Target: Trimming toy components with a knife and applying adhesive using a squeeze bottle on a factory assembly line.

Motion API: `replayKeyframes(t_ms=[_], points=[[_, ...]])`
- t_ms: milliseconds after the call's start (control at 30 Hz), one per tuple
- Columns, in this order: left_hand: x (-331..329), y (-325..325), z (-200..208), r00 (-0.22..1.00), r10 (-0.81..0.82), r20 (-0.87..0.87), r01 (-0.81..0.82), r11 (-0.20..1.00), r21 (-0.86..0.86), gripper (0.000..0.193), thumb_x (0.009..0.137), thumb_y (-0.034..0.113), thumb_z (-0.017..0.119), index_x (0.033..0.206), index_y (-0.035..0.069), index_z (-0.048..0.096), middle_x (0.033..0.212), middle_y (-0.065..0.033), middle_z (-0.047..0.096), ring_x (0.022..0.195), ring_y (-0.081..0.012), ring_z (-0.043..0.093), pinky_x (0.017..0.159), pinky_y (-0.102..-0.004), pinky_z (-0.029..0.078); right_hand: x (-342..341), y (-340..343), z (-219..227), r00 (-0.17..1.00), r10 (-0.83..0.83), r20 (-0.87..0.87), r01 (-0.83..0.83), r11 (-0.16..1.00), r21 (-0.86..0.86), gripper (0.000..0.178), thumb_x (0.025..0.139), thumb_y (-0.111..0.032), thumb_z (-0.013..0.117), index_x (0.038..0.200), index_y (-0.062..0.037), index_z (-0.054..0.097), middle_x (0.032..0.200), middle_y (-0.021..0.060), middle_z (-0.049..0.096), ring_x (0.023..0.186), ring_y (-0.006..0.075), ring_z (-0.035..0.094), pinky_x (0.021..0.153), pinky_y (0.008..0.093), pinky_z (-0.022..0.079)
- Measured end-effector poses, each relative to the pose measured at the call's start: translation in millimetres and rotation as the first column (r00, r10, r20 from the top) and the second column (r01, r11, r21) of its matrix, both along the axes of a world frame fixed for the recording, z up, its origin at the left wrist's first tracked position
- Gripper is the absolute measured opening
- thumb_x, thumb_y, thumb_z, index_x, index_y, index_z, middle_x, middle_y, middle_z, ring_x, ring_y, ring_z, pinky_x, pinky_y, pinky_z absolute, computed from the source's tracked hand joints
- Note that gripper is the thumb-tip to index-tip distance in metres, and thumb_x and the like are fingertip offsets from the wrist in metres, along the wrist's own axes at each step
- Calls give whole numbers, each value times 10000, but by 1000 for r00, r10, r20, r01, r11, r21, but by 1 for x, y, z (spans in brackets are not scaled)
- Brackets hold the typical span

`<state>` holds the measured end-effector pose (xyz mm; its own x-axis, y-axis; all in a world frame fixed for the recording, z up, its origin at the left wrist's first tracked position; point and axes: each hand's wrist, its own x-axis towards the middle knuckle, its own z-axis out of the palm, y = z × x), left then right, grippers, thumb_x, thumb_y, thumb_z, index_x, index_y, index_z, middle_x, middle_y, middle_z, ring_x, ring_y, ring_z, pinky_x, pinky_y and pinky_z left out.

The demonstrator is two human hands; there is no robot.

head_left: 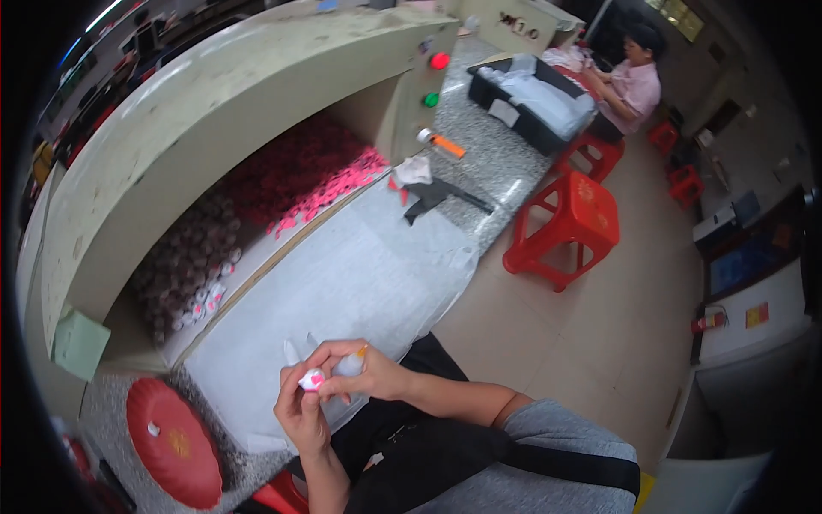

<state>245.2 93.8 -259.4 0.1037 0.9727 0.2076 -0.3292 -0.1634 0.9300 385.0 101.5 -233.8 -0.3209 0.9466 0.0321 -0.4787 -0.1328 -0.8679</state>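
Observation:
Over the near edge of a white sheet [342, 274], my two hands are close together. My left hand [295, 415] is closed, its fingertips pinching a small white figure with pink patches [312, 380]. Thumb and fingertips of my right hand [381, 374] reach the figure from the other side. Curled in that same right hand is a small translucent white bottle [349, 366] with an orange-yellow end, partly hidden by the fingers. Beyond the sheet, a pale arched housing holds a heap of pink pieces [317, 180] and a heap of small white pieces [193, 257].
A red scalloped plate [175, 445] with one white piece stands at the left. An orange-handled tool [447, 146] and dark cloth-like scraps [432, 195] lie farther along the bench, before a black crate [514, 107]. Red stools [569, 223] stand rightward; another person [629, 86] sits beyond.

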Motion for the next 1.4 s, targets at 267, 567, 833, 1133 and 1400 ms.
replayKeyframes(t_ms=[267, 567, 833, 1133, 1400], points=[[19, 11, 13, 992, -54, 115, 62, 995, -73, 237, 794, 58, 507, 1011, -38, 515, 886, -77, 465, 763, -123, 467, 636, -218, 403, 7, 9, -5, 995, -78, 56, 81, 995, -56, 261, 691, 3, 583, 936, 22, 496, 686, 84, 564, 591, 119, 545, 452, 214, 427], [10, 10, 7, 979, -57, 197, 91, 982, -165, 232, 819, 62, 484, 1035, -19, 512, 864, -64, 443, 628, -130, 498, 570, -224, 428, -7, 8, -12, 992, -126, 17, 127, 986, -111, 261, 702, 8, 573, 950, 27, 492, 708, 90, 566, 604, 132, 545, 447, 217, 419], [0, 6, 6, 982, -118, 150, 120, 993, -1, 243, 810, 57, 499, 1041, -16, 518, 889, -67, 452, 802, -134, 481, 612, -228, 449, -4, 6, -4, 997, 11, 76, -2, 994, -113, 260, 686, 11, 584, 926, 21, 483, 767, 104, 557, 624, 146, 545, 462, 235, 441], [0, 5, 9, 978, -48, 205, 52, 999, -14, 236, 815, 39, 485, 1037, -34, 512, 892, -81, 453, 669, -132, 515, 534, -236, 466, -14, 8, -13, 998, -28, -56, 24, 997, -71, 282, 695, -6, 598, 939, 8, 458, 752, 100, 555, 635, 149, 557, 465, 234, 450], [6, 0, 9, 993, 78, -83, -72, 995, 74, 213, 816, 54, 476, 1004, -33, 525, 946, -110, 488, 865, -148, 478, 723, -222, 393, -1, 9, 0, 984, 2, 180, 3, 1000, -29, 244, 716, -16, 587, 945, 20, 511, 752, 70, 559, 627, 98, 526, 476, 206, 420]])
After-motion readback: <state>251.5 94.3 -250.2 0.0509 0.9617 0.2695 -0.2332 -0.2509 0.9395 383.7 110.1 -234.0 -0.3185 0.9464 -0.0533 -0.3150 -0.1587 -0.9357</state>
